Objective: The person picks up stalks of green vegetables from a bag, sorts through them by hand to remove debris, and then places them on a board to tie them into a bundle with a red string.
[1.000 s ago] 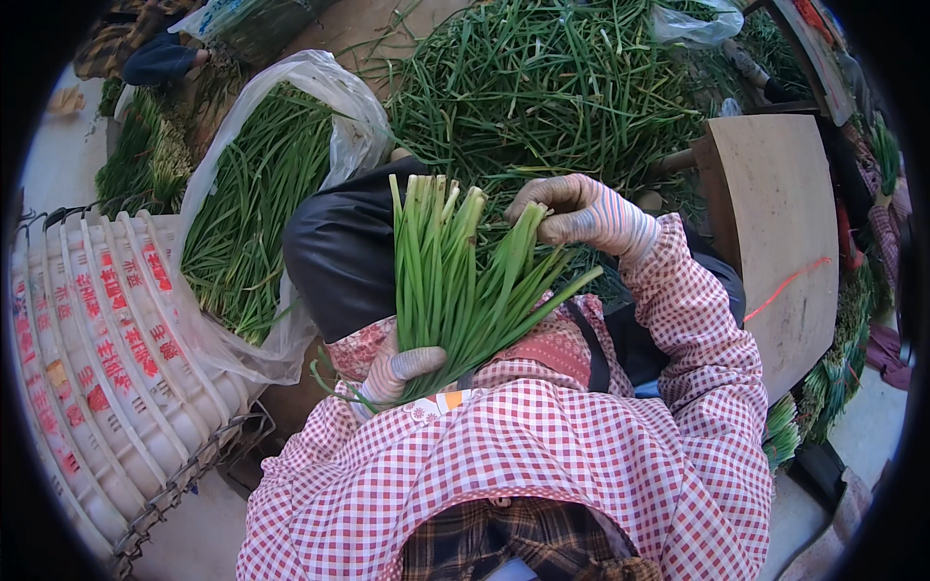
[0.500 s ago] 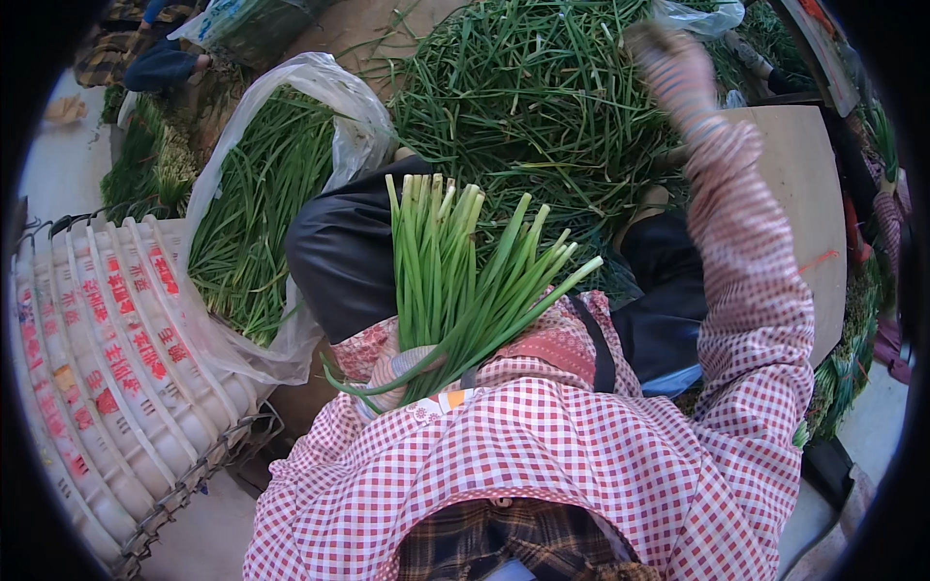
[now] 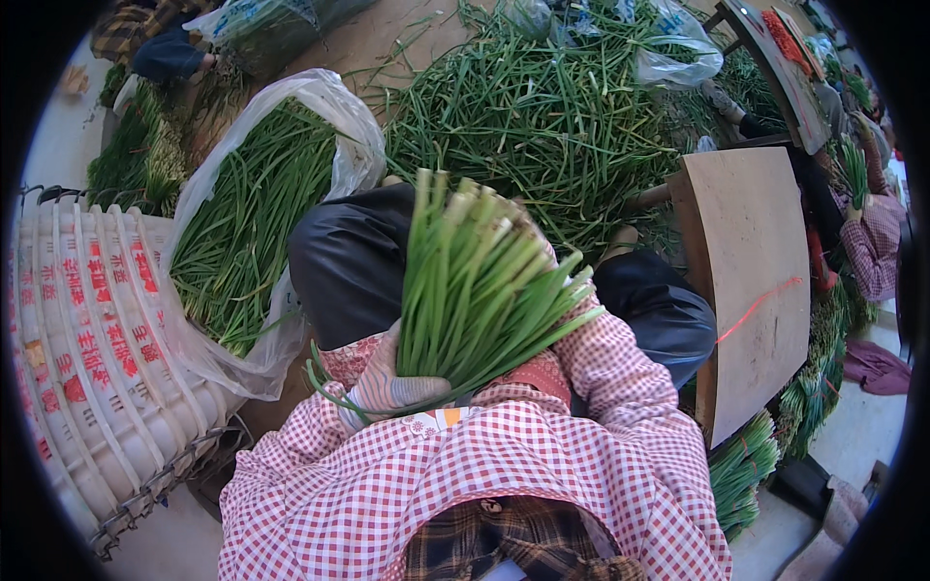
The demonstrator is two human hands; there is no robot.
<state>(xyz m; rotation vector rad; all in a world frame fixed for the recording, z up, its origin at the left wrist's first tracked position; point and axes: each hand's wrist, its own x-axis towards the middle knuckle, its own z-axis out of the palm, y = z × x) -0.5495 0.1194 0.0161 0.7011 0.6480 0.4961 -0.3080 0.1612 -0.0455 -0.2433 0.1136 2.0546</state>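
We grip the bundle of green stalks point(image 3: 475, 290) upright in our gloved left hand point(image 3: 392, 387); our right hand point(image 3: 542, 247) sits hidden behind it, grip unclear.

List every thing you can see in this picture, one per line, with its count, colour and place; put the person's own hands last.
bunch of green stalks: one, green with pale cut ends, centre, upright in the left hand
loose stalk pile: one, green, on the ground ahead
clear plastic bag of stalks: one, left of the knees
white woven sack: one, red print, far left
brown board: one, right
tied bundles: several, green, lower right
left hand: gloved, gripping the bunch's base
right hand: mostly hidden behind the bunch
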